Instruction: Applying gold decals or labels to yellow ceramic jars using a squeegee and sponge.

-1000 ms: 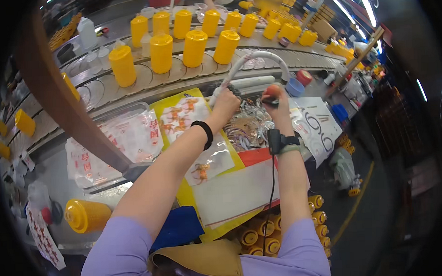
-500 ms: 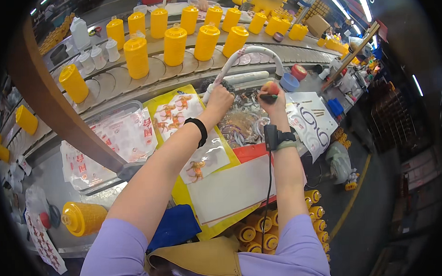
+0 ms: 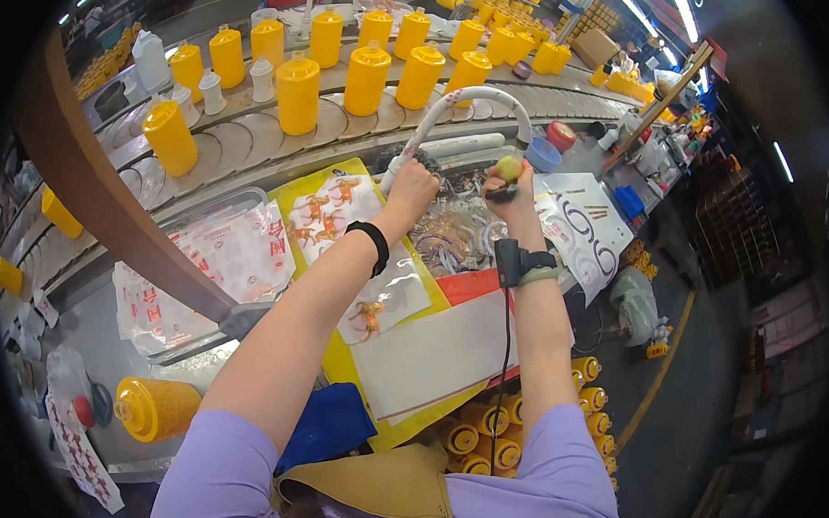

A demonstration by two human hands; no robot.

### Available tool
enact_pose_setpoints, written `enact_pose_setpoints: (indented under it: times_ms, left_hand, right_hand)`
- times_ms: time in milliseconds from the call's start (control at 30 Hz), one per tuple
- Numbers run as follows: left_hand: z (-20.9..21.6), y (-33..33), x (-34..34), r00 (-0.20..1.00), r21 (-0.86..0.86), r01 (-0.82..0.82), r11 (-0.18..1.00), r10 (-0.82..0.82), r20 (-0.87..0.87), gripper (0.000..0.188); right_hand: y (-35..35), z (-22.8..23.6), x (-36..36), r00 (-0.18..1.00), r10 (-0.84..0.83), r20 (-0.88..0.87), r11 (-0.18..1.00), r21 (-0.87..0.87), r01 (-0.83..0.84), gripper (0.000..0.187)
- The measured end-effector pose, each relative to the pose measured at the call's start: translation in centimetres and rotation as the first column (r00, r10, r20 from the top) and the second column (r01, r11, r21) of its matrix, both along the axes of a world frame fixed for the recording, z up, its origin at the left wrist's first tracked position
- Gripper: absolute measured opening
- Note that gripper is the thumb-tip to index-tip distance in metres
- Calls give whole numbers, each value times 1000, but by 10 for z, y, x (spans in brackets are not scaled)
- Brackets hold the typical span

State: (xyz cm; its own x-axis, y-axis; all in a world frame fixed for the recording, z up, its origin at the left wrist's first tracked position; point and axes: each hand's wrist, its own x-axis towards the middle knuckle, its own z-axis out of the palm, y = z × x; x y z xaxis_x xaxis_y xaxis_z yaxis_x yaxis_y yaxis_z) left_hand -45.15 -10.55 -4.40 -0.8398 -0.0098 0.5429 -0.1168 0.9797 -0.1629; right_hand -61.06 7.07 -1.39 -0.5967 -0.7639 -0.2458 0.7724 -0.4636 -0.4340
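My right hand is raised beneath the free end of a bent white pipe, its fingers closed around a small round green-yellow thing that looks like a fruit. Something dark also shows in that hand, too small to name. My left hand is closed beside the pipe's lower left end; a dark, rough-looking thing shows just behind it. What its fingers hold, if anything, is hidden. Below and between both hands lies a basin of water with blurred pieces in it.
Yellow jar-shaped pieces stand on a curved conveyor beyond the basin. Printed sheets lie left, an orange-patterned sheet nearer. A brown post crosses at left. A blue bowl sits right; a black cable hangs from my right wrist.
The round thing in my right hand has turned from its red side to its green-yellow side. The yellow pieces on the conveyor have shifted right. My left hand has hardly moved.
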Motion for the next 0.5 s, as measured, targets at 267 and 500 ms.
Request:
enact_pose_setpoints:
  times_ms: [267, 500]
  left_hand:
    - [1, 3, -1, 1000, 19, 3, 1000, -4, 15, 6]
    - [-5, 2, -3, 998, 37, 8, 999, -6, -57, 7]
  right_hand:
    - [-10, 4, -6, 967, -251, -52, 966, 55, 254, 28]
    - [7, -4, -2, 998, -42, 36, 992, -119, 46, 47]
